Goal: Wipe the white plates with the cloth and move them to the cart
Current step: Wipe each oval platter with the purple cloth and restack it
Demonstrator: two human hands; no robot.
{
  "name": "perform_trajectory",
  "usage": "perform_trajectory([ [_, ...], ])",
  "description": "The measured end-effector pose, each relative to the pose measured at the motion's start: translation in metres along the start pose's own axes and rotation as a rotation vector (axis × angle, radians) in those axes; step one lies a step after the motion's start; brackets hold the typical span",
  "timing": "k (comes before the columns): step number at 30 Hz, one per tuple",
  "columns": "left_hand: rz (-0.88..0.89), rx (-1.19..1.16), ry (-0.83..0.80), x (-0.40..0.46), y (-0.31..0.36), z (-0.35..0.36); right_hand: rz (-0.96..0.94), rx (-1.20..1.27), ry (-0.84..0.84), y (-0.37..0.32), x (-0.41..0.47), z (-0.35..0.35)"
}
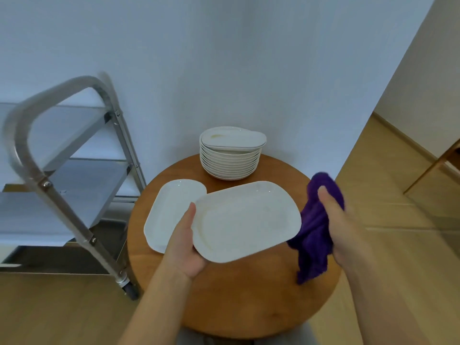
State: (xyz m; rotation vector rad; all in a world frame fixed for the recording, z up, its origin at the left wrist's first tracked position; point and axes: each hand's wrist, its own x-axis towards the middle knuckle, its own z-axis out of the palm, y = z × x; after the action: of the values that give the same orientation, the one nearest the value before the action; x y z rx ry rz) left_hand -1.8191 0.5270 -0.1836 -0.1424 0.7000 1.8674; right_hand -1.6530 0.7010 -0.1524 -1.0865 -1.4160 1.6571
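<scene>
Wipe step starting: left hand (185,241) grips plate (246,221) edge above round table (249,307); right hand (334,215) fingers clamp purple cloth (315,235) just right of plate. Next: bring cloth onto plate face.

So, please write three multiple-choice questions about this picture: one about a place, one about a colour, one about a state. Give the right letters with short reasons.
1. Where does the stack of white plates stand?
A. on the round wooden table
B. on the cart
C. on the floor

2. What colour is the cloth?
A. white
B. yellow
C. purple

3. What is the left hand doing?
A. hanging idle
B. gripping a rectangular white plate
C. pushing the cart

Answers:
1 A, the stack sits at the far edge of the round wooden table.
2 C, the right hand holds purple fabric.
3 B, its thumb lies on the rim of the held plate.
</scene>
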Motion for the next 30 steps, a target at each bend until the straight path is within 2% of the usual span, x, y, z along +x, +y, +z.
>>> perform_trajectory([
  [2, 0.032, 0.009, -0.020, -0.005, -0.008, 0.001, -0.080, 0.085, 0.016, -0.016, -0.007, -0.002],
  [4, 0.056, 0.019, -0.017, -0.009, -0.015, 0.003, -0.166, 0.126, -0.059, -0.029, -0.013, 0.003],
  [6, 0.078, 0.051, -0.006, -0.012, -0.022, 0.008, -0.247, 0.025, -0.126, -0.032, -0.016, 0.018],
  [7, 0.084, 0.072, -0.007, -0.012, -0.025, 0.011, -0.280, -0.119, -0.145, -0.029, -0.015, 0.026],
  [10, 0.085, 0.122, -0.013, -0.016, -0.032, 0.012, -0.409, -0.919, -0.223, -0.001, -0.007, 0.042],
  [12, 0.076, 0.141, -0.015, -0.018, -0.034, 0.009, -0.405, -1.162, -0.266, 0.018, -0.003, 0.048],
  [15, 0.117, 0.175, -0.023, -0.019, -0.033, 0.002, -0.401, -1.210, -0.250, 0.033, -0.004, 0.058],
  [18, 0.131, 0.211, -0.032, -0.019, -0.030, 0.005, -0.372, -1.139, -0.284, 0.038, -0.016, 0.075],
  [20, 0.141, 0.219, -0.029, -0.018, -0.031, 0.010, -0.376, -1.079, -0.377, 0.042, -0.031, 0.089],
  [23, 0.197, 0.218, -0.026, -0.016, -0.035, 0.015, -0.484, -1.091, -0.506, 0.048, -0.049, 0.107],
  [28, 0.234, 0.162, 0.061, -0.018, -0.030, 0.002, -0.527, -0.927, -0.765, 0.047, -0.058, 0.108],
  [30, 0.218, 0.170, 0.108, -0.017, -0.028, -0.004, -0.568, -0.892, -0.801, 0.045, -0.060, 0.106],
])
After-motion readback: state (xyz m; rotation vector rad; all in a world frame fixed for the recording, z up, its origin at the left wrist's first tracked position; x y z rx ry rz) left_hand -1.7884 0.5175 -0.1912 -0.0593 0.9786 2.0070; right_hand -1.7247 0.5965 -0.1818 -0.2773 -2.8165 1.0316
